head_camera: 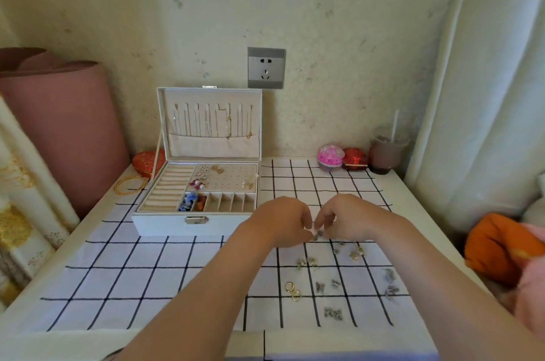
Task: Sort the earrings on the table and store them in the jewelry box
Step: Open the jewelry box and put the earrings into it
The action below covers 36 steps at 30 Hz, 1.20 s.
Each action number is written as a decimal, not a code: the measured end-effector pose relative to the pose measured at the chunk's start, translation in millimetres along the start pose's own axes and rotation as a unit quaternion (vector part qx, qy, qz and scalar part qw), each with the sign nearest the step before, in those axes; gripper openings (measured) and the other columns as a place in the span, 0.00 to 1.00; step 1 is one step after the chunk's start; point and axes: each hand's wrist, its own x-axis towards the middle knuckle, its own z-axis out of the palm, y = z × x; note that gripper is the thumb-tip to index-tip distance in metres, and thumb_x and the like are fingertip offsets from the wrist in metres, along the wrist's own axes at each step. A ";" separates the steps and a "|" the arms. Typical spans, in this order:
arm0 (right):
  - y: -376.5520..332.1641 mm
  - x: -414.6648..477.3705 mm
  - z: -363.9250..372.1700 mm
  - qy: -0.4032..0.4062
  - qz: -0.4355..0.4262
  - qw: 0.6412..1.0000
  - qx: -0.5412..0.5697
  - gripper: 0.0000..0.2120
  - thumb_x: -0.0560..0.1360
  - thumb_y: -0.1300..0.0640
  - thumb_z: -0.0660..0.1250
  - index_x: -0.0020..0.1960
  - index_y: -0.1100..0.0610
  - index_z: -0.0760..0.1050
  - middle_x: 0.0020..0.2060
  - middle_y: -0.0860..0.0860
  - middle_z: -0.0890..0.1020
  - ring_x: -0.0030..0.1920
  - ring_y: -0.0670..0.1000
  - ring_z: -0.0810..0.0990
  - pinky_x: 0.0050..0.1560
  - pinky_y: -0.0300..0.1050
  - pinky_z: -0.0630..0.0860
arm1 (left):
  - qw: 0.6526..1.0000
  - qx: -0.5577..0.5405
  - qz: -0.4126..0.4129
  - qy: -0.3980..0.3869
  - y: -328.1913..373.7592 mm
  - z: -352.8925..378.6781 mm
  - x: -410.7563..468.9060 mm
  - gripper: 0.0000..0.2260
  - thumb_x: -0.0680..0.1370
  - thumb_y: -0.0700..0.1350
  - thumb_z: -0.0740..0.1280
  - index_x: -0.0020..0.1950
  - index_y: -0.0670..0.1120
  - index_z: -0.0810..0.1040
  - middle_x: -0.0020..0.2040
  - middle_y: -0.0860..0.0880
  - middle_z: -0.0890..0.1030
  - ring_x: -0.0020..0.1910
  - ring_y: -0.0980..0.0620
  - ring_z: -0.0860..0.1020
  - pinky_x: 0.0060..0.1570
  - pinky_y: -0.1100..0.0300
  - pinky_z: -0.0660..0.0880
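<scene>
A small dark earring [318, 235] is held just above the cloth [177, 272], a little right of the centre. The left hand [284, 222] and the right hand [346, 217] are together over it with fingers curled. Both pinch it with the fingertips, but which part each one holds is too small to tell.

The other earrings [306, 262] lie scattered on the cloth nearer to the person, among them gold hoops [292, 290] and silver butterfly shapes [333, 313].

The box [165, 223] stands open to the left of the hands, with its lid upright against the wall. Several earrings sit on its dotted panel, and coloured pieces fill two of the front compartments.

The cloth covers a white bench [418, 207]. At the back of the bench stand a cup [386, 151] with a straw, a pink container [330, 157] and a red one [355, 158]. Gold bangles [129, 185] lie just left of the box.
</scene>
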 end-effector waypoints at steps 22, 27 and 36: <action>5.5 7.5 -4.8 0.113 -0.005 0.992 0.061 0.05 0.76 0.58 0.70 0.49 0.50 0.83 0.43 0.43 0.80 0.47 0.46 0.80 0.50 0.43 0.78 | 0.997 -0.057 -0.021 0.043 12.0 33.1 9.7 0.01 0.76 0.50 0.68 0.45 0.57 0.78 0.45 0.57 0.79 0.47 0.55 0.77 0.46 0.57 0.76; 6.9 8.4 -6.0 0.130 -0.004 0.988 0.081 0.11 0.76 0.62 0.71 0.56 0.50 0.83 0.46 0.44 0.81 0.50 0.46 0.80 0.50 0.39 0.74 | 0.995 -0.091 -0.028 0.034 12.5 30.2 10.6 0.03 0.76 0.46 0.66 0.45 0.53 0.80 0.43 0.56 0.80 0.46 0.54 0.78 0.48 0.55 0.79; -27.2 12.1 -17.3 0.242 -0.029 0.955 0.166 0.08 0.70 0.56 0.78 0.40 0.45 0.81 0.39 0.40 0.83 0.44 0.42 0.81 0.51 0.44 0.79 | 0.904 -0.379 -0.104 0.169 -0.9 -21.6 -5.2 0.04 0.78 0.40 0.63 0.49 0.47 0.76 0.45 0.44 0.82 0.34 0.51 0.79 0.30 0.59 0.78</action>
